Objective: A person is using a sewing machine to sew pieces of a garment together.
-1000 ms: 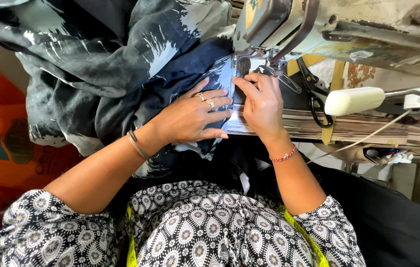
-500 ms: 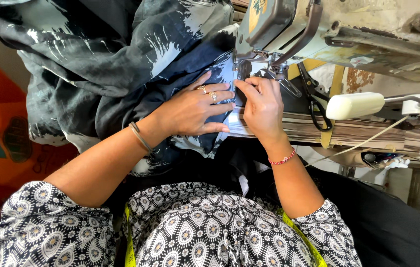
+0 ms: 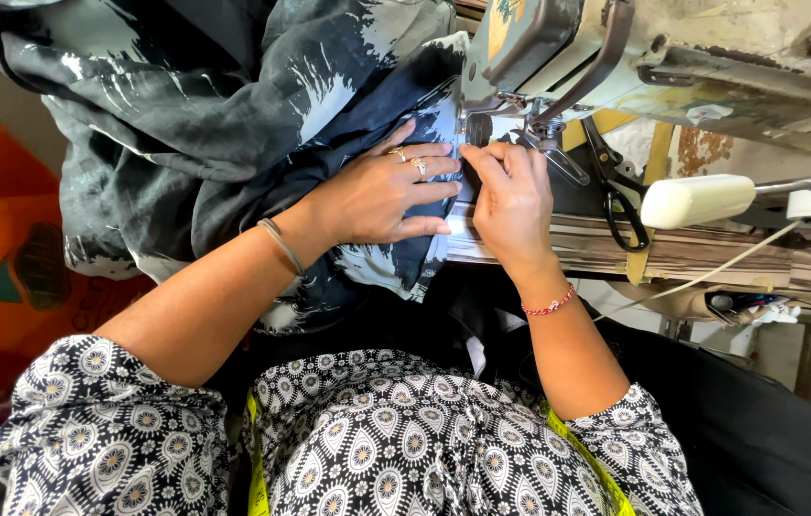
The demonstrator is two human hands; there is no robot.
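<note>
Your left hand lies flat, palm down, fingers spread and extended on the dark printed fabric; it grips nothing, only presses the cloth against the table. Two rings sit on its fingers, and a thin bangle circles the wrist.

Your right hand sits just beside the left, fingers curled loosely downward, fingertips resting on the fabric edge directly in front of the presser foot. Whether it pinches the cloth or merely steers it cannot be told from this view. A red beaded bracelet sits on that wrist.

The fabric runs under both palms: its working edge is between your two hands and at the needle area just beyond your fingertips, while the bulk of it, black with grey-white brush-like marks, is heaped beyond and outward of the left hand.

The sewing machine, worn and pale green-grey, stands just past the right hand's fingertips. Black-handled scissors lie on the wooden table edge, near the outer side of the right hand. A cream cylindrical lamp lies further out on that side, apart from the hand. An orange bag lies well away, outward of the left forearm.
</note>
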